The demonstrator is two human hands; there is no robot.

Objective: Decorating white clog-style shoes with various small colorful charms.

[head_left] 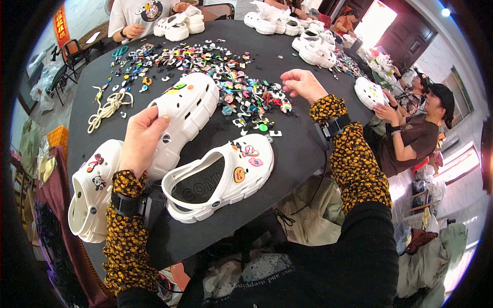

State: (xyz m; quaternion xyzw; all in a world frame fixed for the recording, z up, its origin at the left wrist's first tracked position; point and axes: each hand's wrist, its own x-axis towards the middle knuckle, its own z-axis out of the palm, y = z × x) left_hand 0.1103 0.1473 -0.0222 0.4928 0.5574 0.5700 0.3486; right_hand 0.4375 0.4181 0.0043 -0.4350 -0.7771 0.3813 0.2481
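My left hand point(141, 136) grips a white clog point(192, 105) by its opening, thumb on top, and holds it tilted above the table. A few coloured charms sit on that clog's toe. My right hand point(304, 86) hovers at the right edge of a heap of shoe charms point(246, 95), fingers loosely bent and apart, with nothing visible in them. Just below the held clog lies another white clog point(205, 206) with pumpkin, baseball and pink charms on its toe. Beside my left wrist rests a third white clog point(82, 205), also with charms.
The dark table point(287, 164) carries a cream cord bundle point(109, 110) on the left. More white clogs point(177, 28) stand along its far side, others point(316, 49) at the far right. Co-workers sit around; one at right holds a white clog point(368, 92). An orange crate point(57, 137) stands left.
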